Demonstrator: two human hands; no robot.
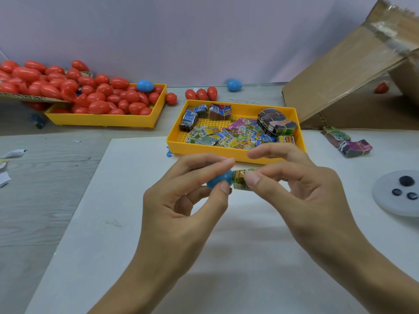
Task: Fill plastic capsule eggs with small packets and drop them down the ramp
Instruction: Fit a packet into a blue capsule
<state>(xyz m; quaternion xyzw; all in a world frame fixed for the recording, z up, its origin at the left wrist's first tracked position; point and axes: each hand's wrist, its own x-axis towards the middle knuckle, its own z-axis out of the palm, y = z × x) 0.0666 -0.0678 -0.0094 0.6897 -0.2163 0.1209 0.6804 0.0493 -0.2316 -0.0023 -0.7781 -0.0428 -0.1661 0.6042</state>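
My left hand [188,196] pinches a blue capsule egg half [218,181] between thumb and fingers above the white board. My right hand [301,184] pinches a rolled green and yellow packet [241,179] whose left end sits in the blue half's mouth. Just behind my hands stands a yellow tray [204,149] of small printed packets [226,137] and bundled stacks. The cardboard ramp [347,71] slopes up at the back right.
A second yellow tray [106,120] heaped with red eggs [102,96] and one blue egg [145,86] sits back left. Loose red eggs [201,94] and a blue egg [234,85] lie behind. Packet bundles [347,142] lie right, a round white disc [399,193] far right.
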